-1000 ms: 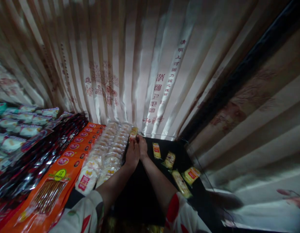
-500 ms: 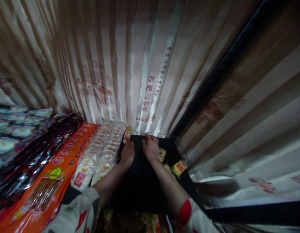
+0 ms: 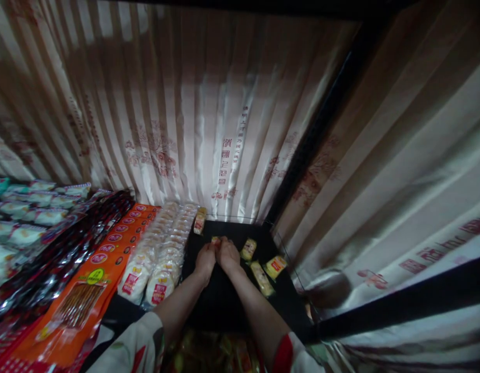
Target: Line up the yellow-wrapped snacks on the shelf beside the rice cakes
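My left hand and my right hand meet over the black shelf surface, fingers closed. Between their fingertips shows the end of a small yellow-and-red snack packet; my fingers cover most of it. Beyond my left hand, a similar packet lies at the shelf's back left, against the bagged round crackers. To the right of my right hand lie three loose yellow packets: one nearest the hand, another closer to me, and a red-labelled one farther right.
Clear bags of round white crackers line the left side. Past them are orange snack packs, dark shiny packs and white packets. A printed curtain hangs behind, with a black post at the right. More packets sit below.
My left hand has left the back-left packet, which now lies alone. Both hands have come together nearer me, with a packet between the fingertips. The camera view has shifted too.
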A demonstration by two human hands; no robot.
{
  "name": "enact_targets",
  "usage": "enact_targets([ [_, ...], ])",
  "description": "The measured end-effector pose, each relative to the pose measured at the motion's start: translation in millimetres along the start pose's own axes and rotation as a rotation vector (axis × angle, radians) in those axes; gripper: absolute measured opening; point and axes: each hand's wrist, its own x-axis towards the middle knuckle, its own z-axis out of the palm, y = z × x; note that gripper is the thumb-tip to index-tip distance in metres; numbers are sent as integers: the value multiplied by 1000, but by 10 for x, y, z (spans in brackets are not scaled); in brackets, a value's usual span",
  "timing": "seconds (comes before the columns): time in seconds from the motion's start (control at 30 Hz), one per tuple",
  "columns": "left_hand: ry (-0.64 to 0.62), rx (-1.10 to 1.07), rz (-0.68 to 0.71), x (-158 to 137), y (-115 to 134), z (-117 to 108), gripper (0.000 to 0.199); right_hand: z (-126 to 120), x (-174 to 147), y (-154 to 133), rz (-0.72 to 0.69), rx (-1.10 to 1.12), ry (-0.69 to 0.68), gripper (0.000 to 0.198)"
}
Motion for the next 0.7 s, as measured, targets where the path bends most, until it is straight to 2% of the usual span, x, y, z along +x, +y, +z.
enact_targets([
  [0.17,71,36,12,-101,7,-102,27,-9,-94,-2,-2,67,-60,33],
  [0.37,151,73,53,-190,89,-193,29,76,-17,14,-62,454,-53,28],
  [0.47,183,93,77,-211,165,-227,33,126,20,-38,-79,575,-8,28],
  [0.7,215,100,190,-171,249,-252,36,223,193,-241,-77,614,93,48],
])
